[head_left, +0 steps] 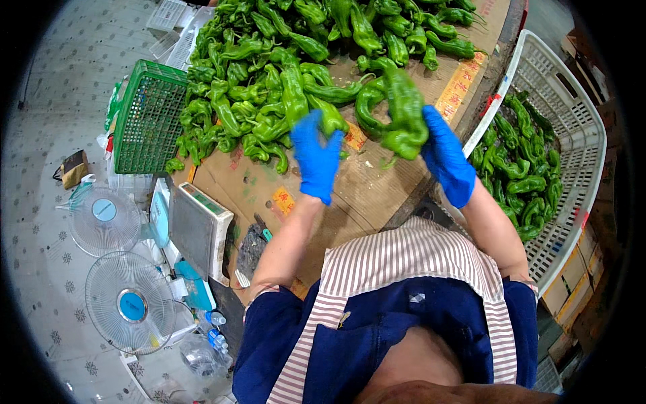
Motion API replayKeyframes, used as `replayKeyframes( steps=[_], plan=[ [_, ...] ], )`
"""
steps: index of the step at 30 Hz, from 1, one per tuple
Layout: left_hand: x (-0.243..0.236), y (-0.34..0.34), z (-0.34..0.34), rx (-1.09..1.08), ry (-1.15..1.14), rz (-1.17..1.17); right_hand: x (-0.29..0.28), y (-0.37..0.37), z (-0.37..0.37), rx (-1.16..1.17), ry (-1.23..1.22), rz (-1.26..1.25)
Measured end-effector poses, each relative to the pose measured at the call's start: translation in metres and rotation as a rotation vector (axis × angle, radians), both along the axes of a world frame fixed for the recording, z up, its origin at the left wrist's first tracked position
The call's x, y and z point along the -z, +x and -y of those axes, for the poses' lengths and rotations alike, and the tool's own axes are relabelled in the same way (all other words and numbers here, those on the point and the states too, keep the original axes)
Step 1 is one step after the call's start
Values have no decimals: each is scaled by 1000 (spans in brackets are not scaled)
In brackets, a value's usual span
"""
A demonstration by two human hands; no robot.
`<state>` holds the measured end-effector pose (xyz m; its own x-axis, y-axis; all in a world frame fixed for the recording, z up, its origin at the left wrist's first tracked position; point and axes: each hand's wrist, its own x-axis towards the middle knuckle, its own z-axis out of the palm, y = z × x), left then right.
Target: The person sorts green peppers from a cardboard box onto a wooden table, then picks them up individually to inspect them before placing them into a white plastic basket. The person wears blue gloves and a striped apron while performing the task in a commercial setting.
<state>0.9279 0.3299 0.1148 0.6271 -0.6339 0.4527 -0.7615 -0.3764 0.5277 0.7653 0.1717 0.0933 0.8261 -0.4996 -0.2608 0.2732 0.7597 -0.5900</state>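
Note:
Both my hands wear blue gloves over a cardboard-covered table (350,195). My right hand (447,158) grips a large green pepper (406,111) by its right side, off the board and slightly blurred. The fingers behind that pepper are hidden. My left hand (315,156) is at the near edge of a heap of green peppers (232,101). Its thumb and fingers are apart, on either side of the lower end of one pepper (328,116). A curved pepper (368,111) lies between my two hands.
At right stands a white plastic basket (580,161) holding more peppers (518,172). A green crate (149,114) borders the heap at left. Nearer me are a weighing scale (200,225), a grey crumpled bundle (252,250) and two fans (129,304) (104,214).

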Motion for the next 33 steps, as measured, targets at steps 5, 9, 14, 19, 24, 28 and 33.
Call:
replayKeyframes(
  steps=[5,9,14,19,24,28,33],
  plan=[
    [20,59,-13,-284,375,-192,0,-24,21,49,67,220],
    [26,76,-32,28,-362,-992,-3,-36,20,97,78,185],
    [23,60,-55,194,-743,-1759,5,-33,15,4,114,136],
    [-2,12,-30,636,-418,-1590,13,-18,-5,-103,2,137],
    [-19,-48,6,697,56,-549,6,-17,-9,-142,104,324],
    [-8,-1,25,405,-25,-879,4,-56,33,-79,-24,336],
    [24,126,59,224,325,260,9,-173,98,714,2,-139]
  ],
)
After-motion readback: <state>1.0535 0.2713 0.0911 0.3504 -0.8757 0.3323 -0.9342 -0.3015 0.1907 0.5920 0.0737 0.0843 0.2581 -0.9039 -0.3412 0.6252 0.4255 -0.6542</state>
